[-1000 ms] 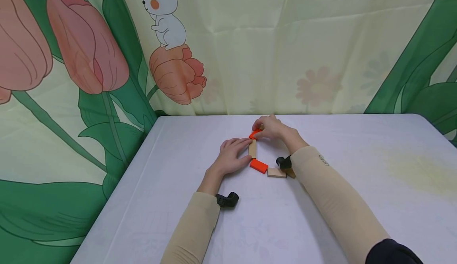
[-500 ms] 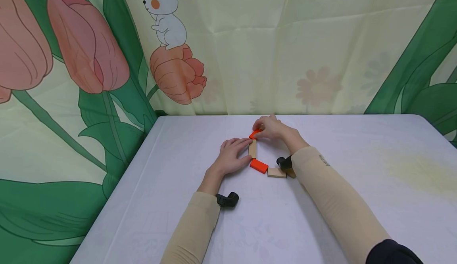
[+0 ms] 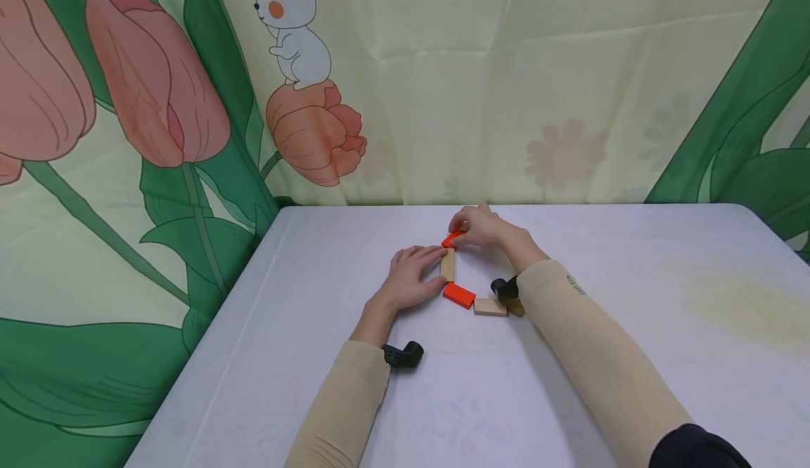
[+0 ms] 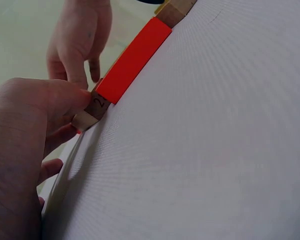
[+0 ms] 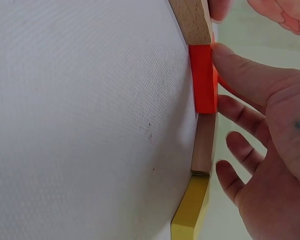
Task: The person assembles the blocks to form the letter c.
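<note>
Flat wooden and red blocks lie end to end in a curved line on the white table. My left hand (image 3: 410, 277) holds a plain wooden block (image 3: 447, 265) along the left of the curve, thumb at its near end and a finger at its far end. My right hand (image 3: 484, 229) pinches the far red block (image 3: 451, 239) between thumb and fingers. In the right wrist view this red block (image 5: 202, 79) touches a wooden block (image 5: 204, 144) beyond it, then a yellow block (image 5: 190, 206). A nearer red block (image 3: 458, 296) lies by my left thumb.
Another wooden block (image 3: 490, 307) continues the near side of the curve, and a further one (image 3: 515, 307) is partly hidden under the right wrist camera (image 3: 504, 288). Behind the table's (image 3: 266, 384) far edge hangs a printed curtain (image 3: 443, 88).
</note>
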